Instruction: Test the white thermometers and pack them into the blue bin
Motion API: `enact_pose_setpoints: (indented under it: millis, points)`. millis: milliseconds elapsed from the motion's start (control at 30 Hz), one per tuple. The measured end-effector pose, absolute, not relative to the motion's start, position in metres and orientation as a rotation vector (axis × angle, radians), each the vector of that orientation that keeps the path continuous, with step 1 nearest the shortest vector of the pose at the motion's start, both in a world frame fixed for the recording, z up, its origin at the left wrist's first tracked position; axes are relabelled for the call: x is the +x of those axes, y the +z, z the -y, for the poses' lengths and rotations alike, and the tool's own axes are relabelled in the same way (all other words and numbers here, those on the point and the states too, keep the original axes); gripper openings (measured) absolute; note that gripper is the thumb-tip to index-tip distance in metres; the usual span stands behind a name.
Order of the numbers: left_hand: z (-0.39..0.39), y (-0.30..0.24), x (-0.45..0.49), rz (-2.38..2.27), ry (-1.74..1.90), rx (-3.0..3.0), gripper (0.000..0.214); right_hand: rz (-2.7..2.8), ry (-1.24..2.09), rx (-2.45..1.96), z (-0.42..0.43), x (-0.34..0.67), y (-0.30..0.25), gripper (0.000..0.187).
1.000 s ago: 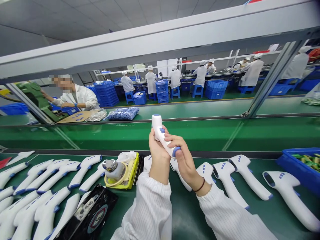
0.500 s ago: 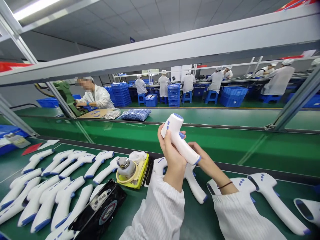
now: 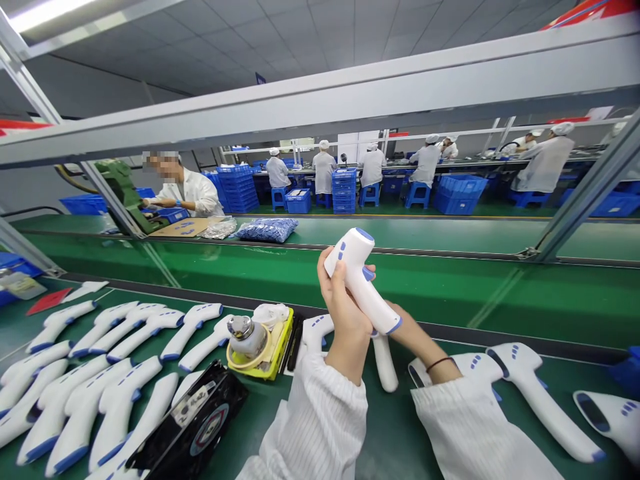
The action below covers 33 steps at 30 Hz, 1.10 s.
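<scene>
My left hand point(image 3: 345, 293) is wrapped around a white handheld infrared thermometer point(image 3: 367, 287) with blue buttons, blue trigger and blue end caps. It is held up above the bench, handle pointing down to the right. Behind and below it is my right hand point(image 3: 400, 319), its fingers mostly hidden by the left hand and the thermometer. The white handle of a second thermometer point(image 3: 385, 367) shows just under my right hand; whether the fingers grip it cannot be seen. Another thermometer point(image 3: 317, 328) lies partly behind my left wrist.
Rows of thermometers point(image 3: 117, 393) cover the bench's left side; more point(image 3: 543, 393) lie at right. A yellow tray point(image 3: 280, 357) with a metal-topped bottle point(image 3: 247, 337) stands beside a black box point(image 3: 195, 423). Beyond the green divider, a co-worker point(image 3: 193, 190) sits near a blue-filled bag point(image 3: 267, 230).
The view has shifted slightly. The second thermometer's handle under my right hand has turned more upright, and its blue end cap no longer shows. My left hand keeps its hold.
</scene>
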<state>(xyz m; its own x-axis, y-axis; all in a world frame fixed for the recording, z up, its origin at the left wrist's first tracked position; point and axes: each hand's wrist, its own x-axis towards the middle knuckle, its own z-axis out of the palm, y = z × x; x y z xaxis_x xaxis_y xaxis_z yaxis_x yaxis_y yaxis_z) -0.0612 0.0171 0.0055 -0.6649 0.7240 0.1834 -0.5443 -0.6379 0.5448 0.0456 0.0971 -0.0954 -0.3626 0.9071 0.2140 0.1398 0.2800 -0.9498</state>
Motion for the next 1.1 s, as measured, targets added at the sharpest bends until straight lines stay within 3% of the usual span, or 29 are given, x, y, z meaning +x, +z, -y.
enact_pose_setpoints:
  millis: [167,400,600,733,900,1100]
  points:
    - [-0.017,0.004,-0.059,-0.551,2.236,0.544,0.037,1.427,1.251,-1.039,-0.108,0.077,-0.065,0.053]
    - [-0.021,-0.002,-0.055,-0.635,2.188,0.585,0.039,1.084,1.237,-0.891,-0.107,0.083,-0.054,0.052]
    - [-0.019,-0.007,-0.056,-1.237,1.888,1.232,0.057,1.036,1.118,-0.869,-0.112,0.096,-0.051,0.054]
    - [-0.025,-0.021,-0.056,-1.748,1.536,1.610,0.042,1.046,0.996,-0.901,-0.113,0.107,-0.047,0.054]
    - [-0.049,-0.062,-0.066,-1.707,0.990,1.568,0.037,1.245,0.967,-0.971,-0.109,0.109,-0.041,0.053]
    - [-0.060,-0.080,-0.069,-1.628,0.990,1.482,0.025,1.342,1.113,-0.919,-0.100,0.096,-0.037,0.055]
